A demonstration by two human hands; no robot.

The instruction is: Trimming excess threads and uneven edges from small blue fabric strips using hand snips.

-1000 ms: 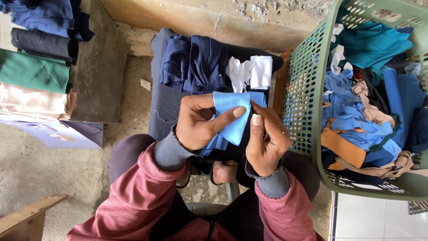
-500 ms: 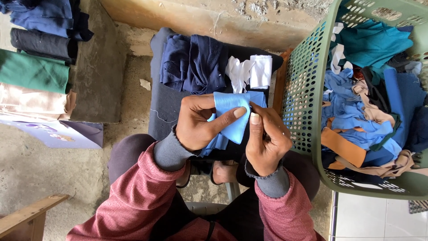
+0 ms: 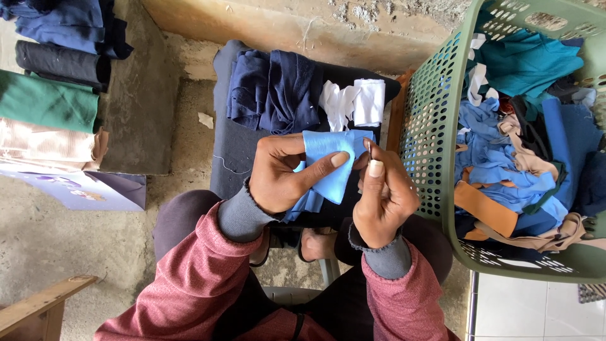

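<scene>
Here, light blue cloth [image 3: 331, 161] clamped under left hand [image 3: 284, 173] thumb, right hand [image 3: 382, 199] pinching its edge

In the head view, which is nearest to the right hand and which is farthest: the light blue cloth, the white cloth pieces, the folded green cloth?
1. Light blue cloth: touching the right hand, pinched by the left hand.
2. White cloth pieces: above the hands, on the dark seat.
3. Folded green cloth: in the stack at far left.

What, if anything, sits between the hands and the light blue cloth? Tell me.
Nothing visible. The left hand holds the light blue cloth directly, thumb across it; the right hand pinches at its edge.
</scene>
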